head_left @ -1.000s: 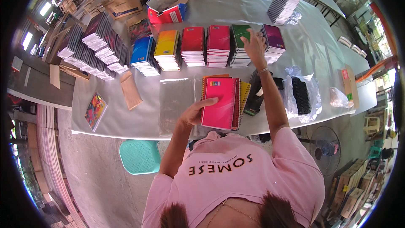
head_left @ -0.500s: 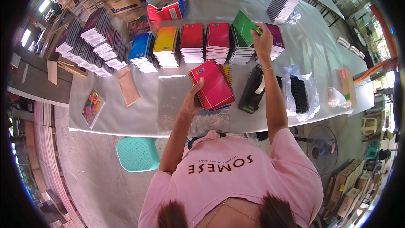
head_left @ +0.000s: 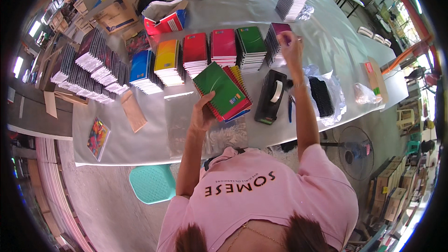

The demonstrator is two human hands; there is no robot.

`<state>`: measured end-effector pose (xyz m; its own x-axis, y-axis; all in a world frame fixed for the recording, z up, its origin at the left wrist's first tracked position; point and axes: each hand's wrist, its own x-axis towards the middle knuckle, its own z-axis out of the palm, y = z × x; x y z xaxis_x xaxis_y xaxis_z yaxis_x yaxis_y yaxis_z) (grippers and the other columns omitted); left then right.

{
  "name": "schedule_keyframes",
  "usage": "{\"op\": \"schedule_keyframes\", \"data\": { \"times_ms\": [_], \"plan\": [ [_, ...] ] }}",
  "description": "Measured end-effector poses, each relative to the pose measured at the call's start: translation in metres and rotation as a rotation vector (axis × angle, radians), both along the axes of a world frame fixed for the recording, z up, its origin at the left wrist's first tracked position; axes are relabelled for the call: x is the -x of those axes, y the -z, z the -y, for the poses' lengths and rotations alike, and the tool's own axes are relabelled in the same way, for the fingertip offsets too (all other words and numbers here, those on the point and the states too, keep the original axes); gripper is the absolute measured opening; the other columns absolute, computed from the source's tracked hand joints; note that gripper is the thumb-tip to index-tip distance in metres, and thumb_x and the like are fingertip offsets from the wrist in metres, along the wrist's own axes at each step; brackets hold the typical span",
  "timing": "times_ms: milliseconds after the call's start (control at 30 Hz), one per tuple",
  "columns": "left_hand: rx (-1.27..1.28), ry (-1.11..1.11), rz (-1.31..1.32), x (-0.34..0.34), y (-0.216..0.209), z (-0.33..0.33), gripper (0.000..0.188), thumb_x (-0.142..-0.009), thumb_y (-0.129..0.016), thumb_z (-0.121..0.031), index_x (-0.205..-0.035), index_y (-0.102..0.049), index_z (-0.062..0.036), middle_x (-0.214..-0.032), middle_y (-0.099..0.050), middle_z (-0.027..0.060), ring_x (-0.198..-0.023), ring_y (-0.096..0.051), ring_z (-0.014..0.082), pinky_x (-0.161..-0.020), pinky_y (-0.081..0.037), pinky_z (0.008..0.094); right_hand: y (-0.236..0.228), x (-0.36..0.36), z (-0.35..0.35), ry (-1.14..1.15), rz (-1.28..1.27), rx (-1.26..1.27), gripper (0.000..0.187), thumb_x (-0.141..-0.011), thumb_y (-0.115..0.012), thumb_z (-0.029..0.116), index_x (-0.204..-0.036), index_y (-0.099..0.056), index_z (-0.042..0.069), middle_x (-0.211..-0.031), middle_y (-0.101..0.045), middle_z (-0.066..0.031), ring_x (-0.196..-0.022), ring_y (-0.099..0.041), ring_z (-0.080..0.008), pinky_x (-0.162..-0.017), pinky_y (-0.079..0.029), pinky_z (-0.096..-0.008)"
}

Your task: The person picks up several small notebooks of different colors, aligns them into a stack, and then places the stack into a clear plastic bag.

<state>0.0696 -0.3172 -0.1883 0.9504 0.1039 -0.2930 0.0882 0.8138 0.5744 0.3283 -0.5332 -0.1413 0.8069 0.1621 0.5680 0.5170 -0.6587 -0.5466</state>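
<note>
My left hand (head_left: 203,114) grips a fanned bundle of spiral notebooks, with a green notebook (head_left: 217,88) on top. Red, yellow and blue edges show beneath it. Farther right, my right hand (head_left: 292,52) has its fingers curled at the right side of the purple notebook stack (head_left: 274,49); whether they pinch the top notebook is hidden. Leftward from there runs a row of stacks: green (head_left: 252,42), pink (head_left: 223,42), red (head_left: 194,49), yellow (head_left: 166,58) and blue (head_left: 142,67).
A black tape dispenser (head_left: 267,107) stands between my forearms. Black spiral bindings (head_left: 321,95) lie in plastic right of my right arm. Flat clear plastic (head_left: 179,128) lies before me. More notebook stacks (head_left: 105,63) fill the left, near an open carton (head_left: 116,11). Someone sits across the table.
The green notebook has moved from its stack onto the bundle in my left hand, covering the pink one. My right hand has shifted from the green stack to the purple stack.
</note>
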Motion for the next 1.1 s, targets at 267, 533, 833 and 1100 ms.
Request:
{"op": "schedule_keyframes", "data": {
  "times_ms": [267, 533, 833, 1100],
  "plan": [
    [0.14, -0.009, 0.012, 0.01, 0.012, 0.001, 0.039, -0.083, -0.056, -0.012, -0.119, -0.053, 0.0008, -0.108, -0.063, 0.0116, -0.096, -0.064, 0.0245, -0.081, -0.055, 0.0393, 0.06, -0.134, 0.079, 0.085, -0.48, 0.133, 0.038, -0.076, -0.069, 0.038, -0.085, -0.072, 0.002, -0.082, -0.072, -0.0136, -0.074, -0.067, -0.0283, -0.069, -0.051, -0.0382],
    [0.185, -0.081, -0.003, 0.014, 0.015, 0.001, 0.037, -0.081, -0.058, -0.012, -0.115, -0.055, 0.0012, -0.107, -0.063, 0.0123, -0.097, -0.063, 0.0244, -0.086, -0.054, 0.0413, 0.061, -0.168, 0.102, -0.047, -0.592, -0.052, 0.029, -0.071, -0.077, 0.026, -0.076, -0.07, -0.002, -0.062, -0.065, -0.01, -0.056, -0.062, -0.0181, -0.058, -0.049, -0.0316],
    [0.099, -0.045, -0.021, 0.034, 0.028, -0.03, 0.041, -0.09, -0.06, -0.028, -0.12, -0.054, 0.0, -0.115, -0.061, 0.0123, -0.103, -0.061, 0.0246, -0.088, -0.052, 0.0419, -0.052, 0.025, -0.017, -0.472, -0.521, -0.523, 0.031, -0.079, -0.076, 0.016, -0.106, -0.067, 0.003, -0.089, -0.067, -0.0057, -0.079, -0.061, -0.0091, -0.07, -0.047, -0.0229],
    [0.183, 0.07, 0.189, 0.058, 0.024, -0.051, 0.08, -0.09, -0.052, -0.059, -0.143, -0.032, -0.0036, -0.139, -0.045, 0.0127, -0.124, -0.048, 0.026, -0.099, -0.045, 0.0445, -0.047, 0.189, -0.102, -0.474, -0.593, -0.858, 0.017, -0.085, -0.072, 0.014, -0.093, -0.064, 0.002, -0.083, -0.064, -0.0005, -0.08, -0.058, -0.006, -0.073, -0.045, -0.0201]
  ]
}}
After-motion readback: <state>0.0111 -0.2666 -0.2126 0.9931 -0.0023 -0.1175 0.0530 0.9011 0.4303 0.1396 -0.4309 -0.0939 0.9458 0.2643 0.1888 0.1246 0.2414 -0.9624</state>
